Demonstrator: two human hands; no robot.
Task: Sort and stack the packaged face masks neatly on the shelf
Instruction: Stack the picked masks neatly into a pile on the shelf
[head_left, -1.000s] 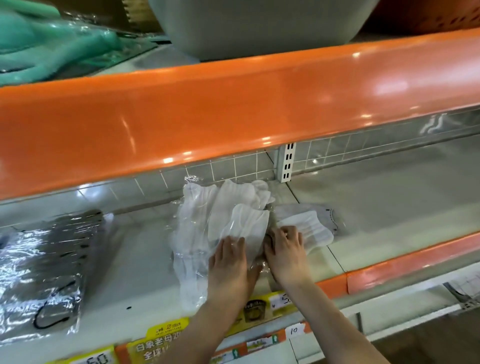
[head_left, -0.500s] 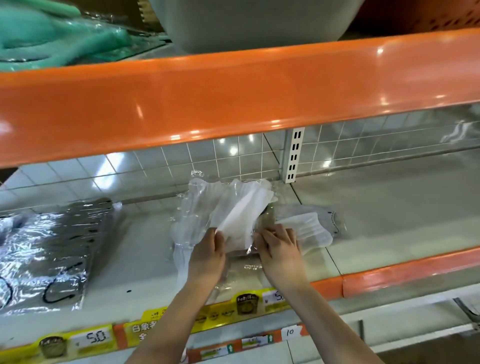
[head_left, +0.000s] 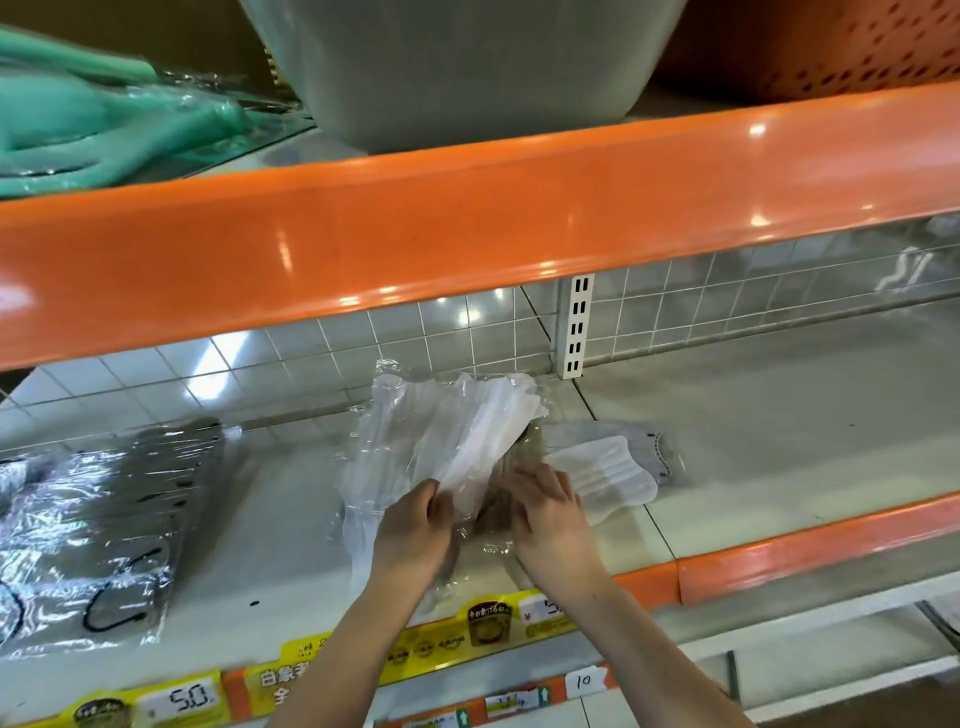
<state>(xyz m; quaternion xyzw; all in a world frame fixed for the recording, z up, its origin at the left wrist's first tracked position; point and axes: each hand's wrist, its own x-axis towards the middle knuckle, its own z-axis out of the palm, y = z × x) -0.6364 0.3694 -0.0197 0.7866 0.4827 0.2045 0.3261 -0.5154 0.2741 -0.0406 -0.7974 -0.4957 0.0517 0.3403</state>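
Mask pkt (head_left: 457, 447) long axis back-right

The masks (head_left: 483, 441) are white in clear wrapping, the shelf edge (head_left: 467, 228) is glossy orange, the price labels (head_left: 467, 639) are yellow, the back wall (head_left: 291, 358) has pale square tiles

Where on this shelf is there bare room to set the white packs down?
Bare shelf runs right of the slotted upright, past the loose mask. A narrower bare strip lies between the dark mask packs and the white mask packs. It is crowded around the left hand and right hand.
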